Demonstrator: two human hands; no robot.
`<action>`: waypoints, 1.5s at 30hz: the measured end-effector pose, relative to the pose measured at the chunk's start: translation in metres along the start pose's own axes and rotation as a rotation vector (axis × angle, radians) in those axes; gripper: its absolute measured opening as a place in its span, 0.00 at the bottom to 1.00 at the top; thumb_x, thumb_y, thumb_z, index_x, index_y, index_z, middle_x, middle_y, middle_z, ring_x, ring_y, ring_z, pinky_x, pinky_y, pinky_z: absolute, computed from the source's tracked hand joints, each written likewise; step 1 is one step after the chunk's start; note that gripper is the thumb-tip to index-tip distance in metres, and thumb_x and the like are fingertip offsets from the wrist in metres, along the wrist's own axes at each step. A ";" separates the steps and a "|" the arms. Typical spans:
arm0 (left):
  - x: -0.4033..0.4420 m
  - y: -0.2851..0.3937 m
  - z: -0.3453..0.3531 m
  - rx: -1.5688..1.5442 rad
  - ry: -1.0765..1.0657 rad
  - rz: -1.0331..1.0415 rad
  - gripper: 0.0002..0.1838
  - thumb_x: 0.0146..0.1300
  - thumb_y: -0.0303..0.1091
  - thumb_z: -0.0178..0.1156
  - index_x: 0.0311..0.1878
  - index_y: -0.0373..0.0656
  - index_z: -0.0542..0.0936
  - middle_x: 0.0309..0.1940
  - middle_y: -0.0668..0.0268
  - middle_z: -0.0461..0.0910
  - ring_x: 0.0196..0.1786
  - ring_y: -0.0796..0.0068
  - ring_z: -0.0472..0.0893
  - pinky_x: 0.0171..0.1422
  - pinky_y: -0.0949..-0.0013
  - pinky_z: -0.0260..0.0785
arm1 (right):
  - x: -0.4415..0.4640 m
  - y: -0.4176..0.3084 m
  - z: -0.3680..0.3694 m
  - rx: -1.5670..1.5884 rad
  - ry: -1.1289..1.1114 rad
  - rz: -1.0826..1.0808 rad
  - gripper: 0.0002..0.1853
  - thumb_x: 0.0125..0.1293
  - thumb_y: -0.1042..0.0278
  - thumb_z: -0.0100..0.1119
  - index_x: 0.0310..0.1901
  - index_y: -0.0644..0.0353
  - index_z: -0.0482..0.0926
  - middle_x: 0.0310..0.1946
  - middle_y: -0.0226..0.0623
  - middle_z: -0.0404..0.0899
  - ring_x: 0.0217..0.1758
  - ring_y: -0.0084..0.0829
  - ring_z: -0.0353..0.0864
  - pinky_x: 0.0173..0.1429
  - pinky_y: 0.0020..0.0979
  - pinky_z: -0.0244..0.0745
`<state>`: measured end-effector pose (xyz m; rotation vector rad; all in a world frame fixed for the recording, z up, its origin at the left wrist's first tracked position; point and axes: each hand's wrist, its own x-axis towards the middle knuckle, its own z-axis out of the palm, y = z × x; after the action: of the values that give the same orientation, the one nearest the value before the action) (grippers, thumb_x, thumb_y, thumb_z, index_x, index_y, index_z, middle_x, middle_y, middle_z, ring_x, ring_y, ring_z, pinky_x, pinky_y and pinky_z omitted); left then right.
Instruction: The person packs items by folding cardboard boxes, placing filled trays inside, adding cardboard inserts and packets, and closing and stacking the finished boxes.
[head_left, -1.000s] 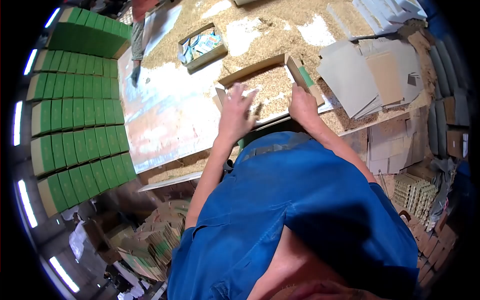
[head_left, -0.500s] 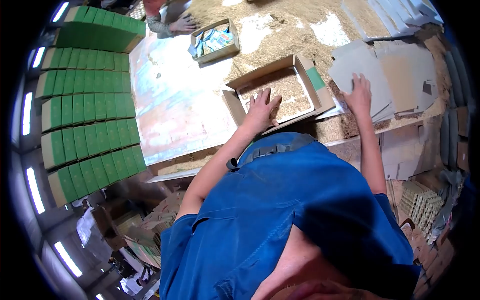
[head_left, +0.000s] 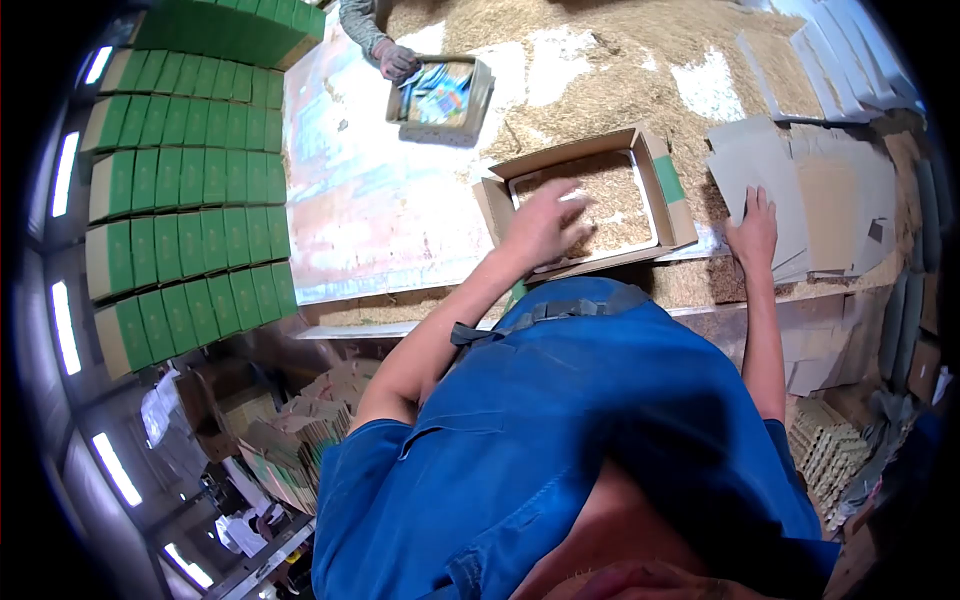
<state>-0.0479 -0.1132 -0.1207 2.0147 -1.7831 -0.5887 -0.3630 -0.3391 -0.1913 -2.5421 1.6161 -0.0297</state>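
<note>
An open cardboard box [head_left: 575, 156] with a green band at one end stands at the table's near edge. Inside lies a layer of brown, shaving-like loose material [head_left: 615, 200], edged by a white rim. My left hand [head_left: 545, 228], blurred by motion, is over the box's left part with its fingers apart and nothing visible in them. Beyond the box's right end, my right hand [head_left: 755, 235] lies with fingers stretched out on a grey cardboard sheet [head_left: 760, 155], near the sheet's left edge.
Another person's gloved hand [head_left: 397, 62] is at a smaller box [head_left: 440, 133] holding blue packets. Green cartons [head_left: 180, 210] stand in rows at left. Loose brown material [head_left: 570, 100] covers much of the table [head_left: 370, 240]. White slabs [head_left: 840, 60] stand at the far right.
My left hand has lifted from the loose material and is now moving. My right hand stays at the cardboard sheet. The other person's hand has moved to the smaller box. The view has shifted.
</note>
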 end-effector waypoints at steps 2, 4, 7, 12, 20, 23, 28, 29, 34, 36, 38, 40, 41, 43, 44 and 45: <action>0.012 -0.006 -0.034 -0.068 0.364 0.066 0.15 0.57 0.33 0.69 0.48 0.44 0.84 0.50 0.59 0.83 0.55 0.63 0.81 0.60 0.62 0.75 | 0.003 0.006 0.002 0.022 0.002 -0.026 0.39 0.54 0.62 0.64 0.68 0.62 0.65 0.71 0.51 0.61 0.71 0.64 0.60 0.73 0.50 0.61; 0.021 -0.031 -0.054 -0.281 0.571 -0.123 0.08 0.59 0.29 0.66 0.42 0.39 0.86 0.39 0.58 0.86 0.44 0.63 0.85 0.50 0.66 0.76 | 0.005 0.007 0.004 0.035 -0.001 -0.026 0.35 0.55 0.66 0.60 0.67 0.63 0.66 0.70 0.51 0.64 0.70 0.61 0.63 0.72 0.48 0.64; 0.018 -0.098 -0.069 -0.274 0.679 -0.316 0.08 0.59 0.28 0.66 0.41 0.39 0.86 0.38 0.58 0.86 0.40 0.64 0.85 0.46 0.68 0.76 | 0.004 0.002 -0.003 0.024 0.027 -0.075 0.30 0.57 0.70 0.54 0.65 0.64 0.69 0.67 0.52 0.69 0.69 0.55 0.68 0.70 0.45 0.66; -0.042 -0.227 -0.062 0.107 0.691 -0.687 0.15 0.57 0.35 0.68 0.47 0.40 0.85 0.43 0.54 0.83 0.48 0.54 0.82 0.53 0.57 0.74 | 0.007 0.018 -0.014 0.096 0.150 -0.059 0.25 0.58 0.73 0.49 0.59 0.58 0.77 0.58 0.48 0.78 0.58 0.50 0.78 0.63 0.44 0.72; -0.034 -0.231 -0.041 0.349 0.570 -0.589 0.27 0.48 0.49 0.75 0.45 0.39 0.83 0.40 0.50 0.80 0.48 0.51 0.79 0.53 0.55 0.72 | 0.022 0.016 -0.065 0.133 0.300 0.055 0.23 0.60 0.75 0.52 0.56 0.49 0.81 0.43 0.46 0.84 0.45 0.46 0.84 0.51 0.38 0.77; -0.023 -0.237 -0.038 0.443 0.658 -0.444 0.23 0.48 0.47 0.75 0.43 0.41 0.84 0.38 0.52 0.80 0.47 0.53 0.79 0.53 0.58 0.71 | 0.023 0.001 -0.083 0.139 0.342 0.073 0.22 0.60 0.74 0.51 0.56 0.49 0.81 0.41 0.45 0.84 0.42 0.45 0.84 0.49 0.38 0.76; -0.015 -0.259 -0.028 0.319 0.428 -0.552 0.21 0.46 0.46 0.76 0.40 0.43 0.87 0.37 0.57 0.82 0.46 0.56 0.80 0.51 0.56 0.72 | 0.016 -0.020 -0.104 0.158 0.408 0.049 0.20 0.61 0.71 0.50 0.55 0.50 0.81 0.38 0.45 0.84 0.38 0.44 0.83 0.46 0.37 0.76; -0.015 -0.265 -0.023 0.246 0.562 -0.540 0.20 0.46 0.46 0.75 0.40 0.43 0.87 0.37 0.57 0.83 0.45 0.57 0.81 0.50 0.56 0.72 | 0.012 -0.023 -0.109 0.170 0.398 0.069 0.20 0.62 0.72 0.50 0.54 0.51 0.82 0.37 0.46 0.83 0.37 0.43 0.83 0.45 0.36 0.75; -0.017 -0.257 -0.032 -0.125 0.570 -0.737 0.11 0.50 0.39 0.73 0.32 0.42 0.87 0.29 0.57 0.86 0.34 0.58 0.85 0.43 0.62 0.77 | 0.001 -0.010 -0.105 0.243 0.447 0.061 0.17 0.63 0.70 0.52 0.52 0.54 0.82 0.35 0.48 0.82 0.35 0.43 0.81 0.43 0.35 0.74; -0.021 -0.265 -0.035 -0.145 0.650 -0.714 0.11 0.50 0.38 0.73 0.33 0.42 0.88 0.29 0.58 0.86 0.33 0.62 0.85 0.42 0.63 0.77 | -0.005 -0.015 -0.112 0.258 0.400 0.140 0.15 0.63 0.72 0.53 0.50 0.58 0.83 0.35 0.46 0.84 0.35 0.38 0.82 0.45 0.32 0.75; -0.027 -0.270 -0.042 -0.232 0.765 -0.661 0.10 0.52 0.36 0.72 0.34 0.40 0.87 0.28 0.60 0.86 0.31 0.70 0.84 0.40 0.68 0.75 | -0.006 -0.021 -0.119 0.365 0.470 0.065 0.15 0.62 0.75 0.54 0.50 0.61 0.83 0.36 0.44 0.85 0.36 0.34 0.82 0.47 0.31 0.75; -0.037 -0.260 -0.054 -0.406 0.821 -0.612 0.10 0.55 0.34 0.71 0.35 0.36 0.86 0.26 0.64 0.84 0.29 0.79 0.79 0.37 0.73 0.71 | -0.015 -0.040 -0.142 0.538 0.534 -0.084 0.15 0.60 0.79 0.55 0.48 0.65 0.83 0.37 0.40 0.86 0.40 0.27 0.82 0.49 0.27 0.75; -0.042 -0.245 -0.063 -0.511 0.847 -0.591 0.11 0.57 0.33 0.71 0.36 0.34 0.86 0.26 0.67 0.83 0.29 0.83 0.77 0.35 0.76 0.69 | -0.020 -0.061 -0.159 0.613 0.537 -0.146 0.15 0.59 0.81 0.56 0.48 0.67 0.83 0.38 0.38 0.87 0.42 0.24 0.82 0.51 0.25 0.75; -0.050 -0.221 -0.073 -0.689 0.865 -0.635 0.12 0.60 0.33 0.70 0.38 0.31 0.85 0.25 0.71 0.81 0.27 0.86 0.73 0.32 0.79 0.64 | -0.025 -0.082 -0.181 0.623 0.540 -0.179 0.14 0.60 0.80 0.58 0.47 0.66 0.84 0.37 0.38 0.86 0.42 0.24 0.83 0.49 0.24 0.75; -0.053 -0.213 -0.074 -0.744 0.874 -0.662 0.11 0.59 0.32 0.72 0.37 0.33 0.84 0.24 0.72 0.79 0.26 0.87 0.71 0.30 0.80 0.62 | -0.028 -0.098 -0.195 0.689 0.504 -0.172 0.13 0.60 0.79 0.59 0.47 0.65 0.85 0.37 0.38 0.86 0.42 0.24 0.83 0.49 0.24 0.76; -0.057 -0.206 -0.072 -0.741 0.876 -0.658 0.11 0.59 0.32 0.72 0.37 0.33 0.84 0.24 0.72 0.79 0.26 0.87 0.71 0.30 0.80 0.62 | -0.028 -0.115 -0.208 0.757 0.467 -0.171 0.13 0.61 0.78 0.60 0.48 0.64 0.85 0.37 0.39 0.86 0.42 0.24 0.84 0.49 0.24 0.76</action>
<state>0.1569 -0.0317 -0.1690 1.8124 -0.3057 -0.3504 -0.2887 -0.2861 0.0303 -2.1182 1.1545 -1.0917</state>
